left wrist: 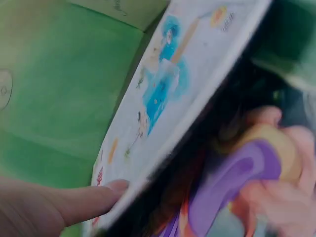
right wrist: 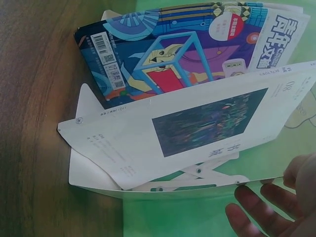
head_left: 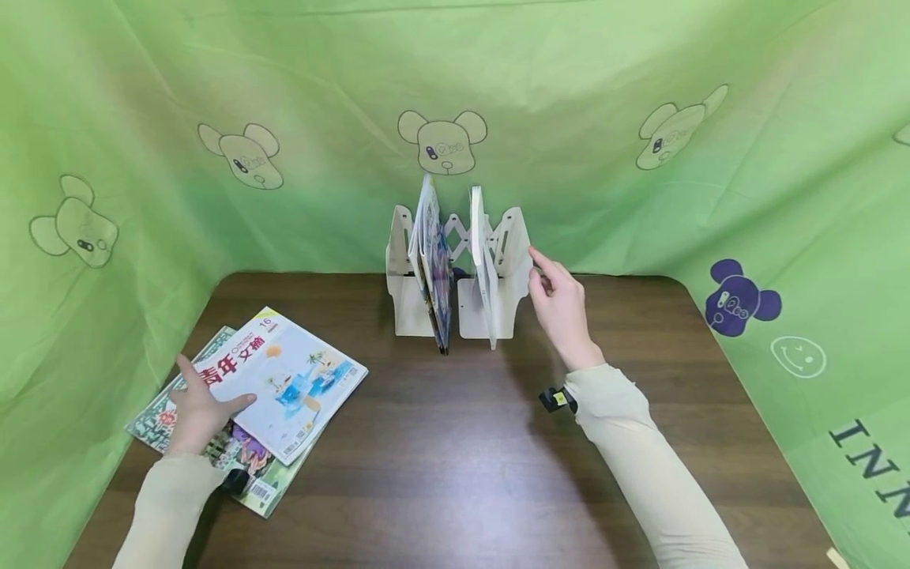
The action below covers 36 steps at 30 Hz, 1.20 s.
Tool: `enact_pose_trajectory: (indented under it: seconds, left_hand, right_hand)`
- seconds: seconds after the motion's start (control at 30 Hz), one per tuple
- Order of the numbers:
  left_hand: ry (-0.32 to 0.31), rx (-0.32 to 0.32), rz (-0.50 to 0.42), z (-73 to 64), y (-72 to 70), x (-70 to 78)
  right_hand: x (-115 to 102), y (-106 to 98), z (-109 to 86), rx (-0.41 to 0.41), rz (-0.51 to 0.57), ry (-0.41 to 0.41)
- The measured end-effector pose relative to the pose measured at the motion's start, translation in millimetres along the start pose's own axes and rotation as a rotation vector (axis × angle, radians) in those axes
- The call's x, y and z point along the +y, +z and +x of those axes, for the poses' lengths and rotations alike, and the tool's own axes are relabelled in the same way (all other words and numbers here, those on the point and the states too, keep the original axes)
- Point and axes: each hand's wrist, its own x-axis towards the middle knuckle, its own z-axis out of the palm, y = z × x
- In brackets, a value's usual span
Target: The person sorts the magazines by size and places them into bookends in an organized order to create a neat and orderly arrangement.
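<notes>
My left hand [head_left: 199,411] lies spread over two overlapping magazines on the left of the table. Its thumb [left wrist: 106,195] rests on the cover of the white magazine [head_left: 291,387], which has a blue beach picture. Under that is a green, patterned magazine [head_left: 259,474], partly covered. At the back centre stands a cream metal bookend rack [head_left: 515,276]. My right hand [head_left: 562,308] has its fingertips at the rack's right end panel. In the rack, colourful magazines [right wrist: 168,54] lean in the left part, and a white book [right wrist: 143,138] stands in the right part.
The brown wooden table [head_left: 455,474] runs up to a green curtain [head_left: 341,95] with bear prints at the back and sides. Folding crossed arms [head_left: 457,235] join the two halves of the rack. A small pale object [head_left: 837,558] shows at the lower right edge.
</notes>
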Motion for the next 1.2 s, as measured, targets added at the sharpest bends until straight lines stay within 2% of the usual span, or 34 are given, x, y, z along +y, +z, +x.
enact_pose_trajectory:
  seconds: [0.13,0.27,0.47,0.6,0.7,0.8,0.93,1.07,1.2]
  left_hand:
    - [-0.008,-0.013,-0.284,-0.7,1.1,-2.3]
    - [-0.003,-0.061,-0.502,-0.6,1.7,-3.3]
    - [-0.011,-0.205,-0.693,-2.0,-4.0,-7.4]
    - [0.001,-0.334,-0.884,-4.1,-9.4,-8.9]
    - [0.024,-0.412,-1.031,-6.5,-13.4,-7.7]
    - [0.067,-0.451,-1.142,-9.5,-14.1,-3.1]
    - [0.162,-0.439,-1.219,-16.2,-11.4,7.8]
    - [0.272,-0.361,-1.218,-24.9,-7.7,21.8]
    - [0.319,-0.282,-1.213,-34.6,-6.1,37.3]
  right_hand:
    - [-1,0,-0.4,-0.007,0.011,0.007]
    - [-1,0,-0.4,-0.006,0.011,0.005]
    - [0,0,-0.3,-0.006,0.006,-0.003]
    - [0,0,0.1,-0.004,0.001,-0.004]
    - [1,0,0.3,-0.003,-0.002,0.0]
    - [1,0,0.9,0.001,0.0,0.0]
    - [1,0,1.0,0.004,0.006,-0.001]
    - [0,0,0.5,0.001,0.0,0.006]
    - [0,0,0.3,-0.002,-0.005,0.013]
